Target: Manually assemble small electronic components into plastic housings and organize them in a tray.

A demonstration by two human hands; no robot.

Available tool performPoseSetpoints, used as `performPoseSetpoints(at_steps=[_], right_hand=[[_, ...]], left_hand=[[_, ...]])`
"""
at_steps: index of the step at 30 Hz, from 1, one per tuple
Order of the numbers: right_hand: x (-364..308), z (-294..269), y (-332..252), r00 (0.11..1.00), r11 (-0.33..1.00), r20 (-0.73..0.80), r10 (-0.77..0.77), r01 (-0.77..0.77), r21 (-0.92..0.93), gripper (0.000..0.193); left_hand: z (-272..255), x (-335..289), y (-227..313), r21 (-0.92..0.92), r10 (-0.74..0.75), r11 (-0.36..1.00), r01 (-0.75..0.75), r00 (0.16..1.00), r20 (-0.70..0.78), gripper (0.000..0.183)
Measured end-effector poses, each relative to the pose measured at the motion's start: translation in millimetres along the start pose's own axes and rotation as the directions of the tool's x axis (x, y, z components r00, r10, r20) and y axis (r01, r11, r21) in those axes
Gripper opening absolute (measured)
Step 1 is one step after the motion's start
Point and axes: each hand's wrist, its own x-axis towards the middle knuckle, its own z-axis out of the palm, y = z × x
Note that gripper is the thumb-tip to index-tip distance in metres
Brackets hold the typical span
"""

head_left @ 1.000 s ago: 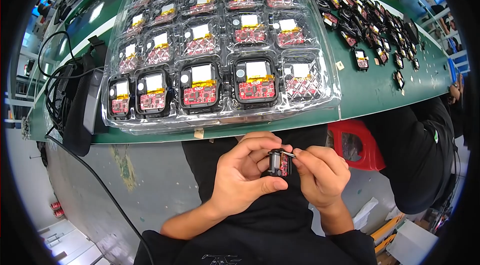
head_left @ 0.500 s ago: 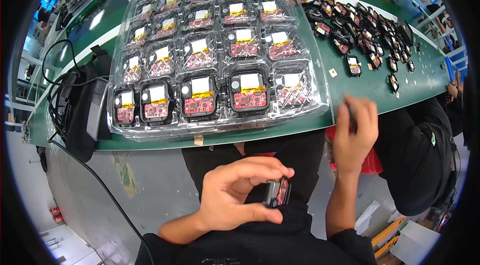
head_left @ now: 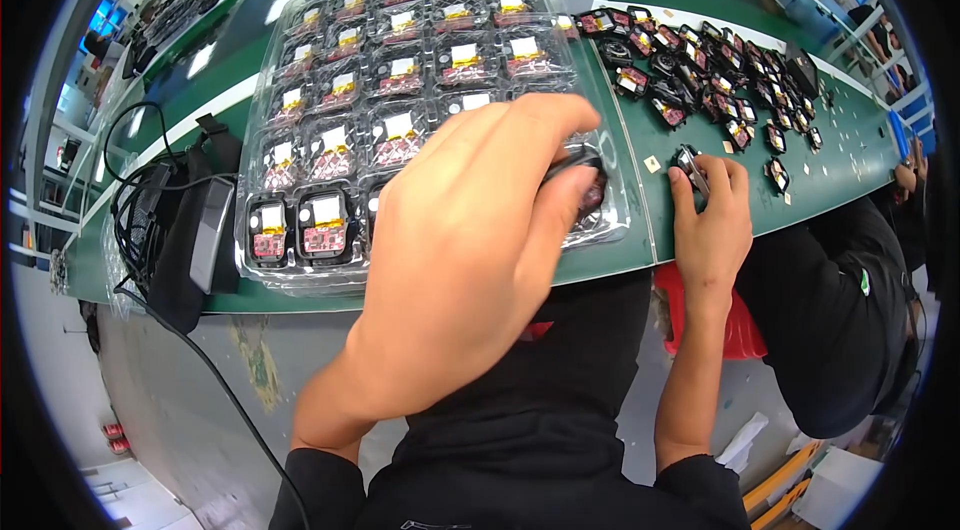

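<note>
My left hand [head_left: 465, 240] reaches over the front right corner of the clear plastic tray [head_left: 245, 275]. Its thumb and fingers are closed on a black-cased square electronic module [head_left: 592, 195], which is at the corner compartment; the hand covers part of it. Similar modules with red circuit boards, such as the front left module [head_left: 268, 233], sit in the tray's rows. On the green table right of the tray, my right hand [head_left: 712, 220] pinches a slim grey piece [head_left: 700, 186], its kind unclear. Right by those fingertips lies another black module [head_left: 686, 160].
A pile of loose modules [head_left: 700, 70] spreads over the green table [head_left: 840, 150] at the right. Black cables and a dark bag-like item [head_left: 180, 250] lie left of the tray. A person in black [head_left: 830, 330] sits close at my right, near a red stool [head_left: 700, 315].
My left hand has carried the module from over my lap up to the tray's front right compartment. My right hand has moved slightly forward to the table, beside a module there.
</note>
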Motion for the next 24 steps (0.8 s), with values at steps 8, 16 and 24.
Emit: performPoseSetpoints(at_steps=[8, 16, 24], right_hand=[[1, 2, -2, 1.000, 1.000, -0.030, -0.004, 0.005, 0.017, 0.024], [-1, 0, 6, 0.998, 0.996, -0.040, -0.054, 0.056, 0.070, 0.027], [-44, -33, -5, 0.991, 0.676, -0.053, -0.124, 0.123, 0.727, 0.056]], left_hand=[[-2, -1, -4, 0.316, 0.182, 0.921, -0.230, 0.968, 0.172, 0.044], [-4, -9, -7, 0.424, 0.135, 0.871, -0.247, 0.951, 0.277, 0.058], [-10, -30, 10, 0.102, 0.449, 0.889, -0.446, 0.893, -0.005, 0.046]])
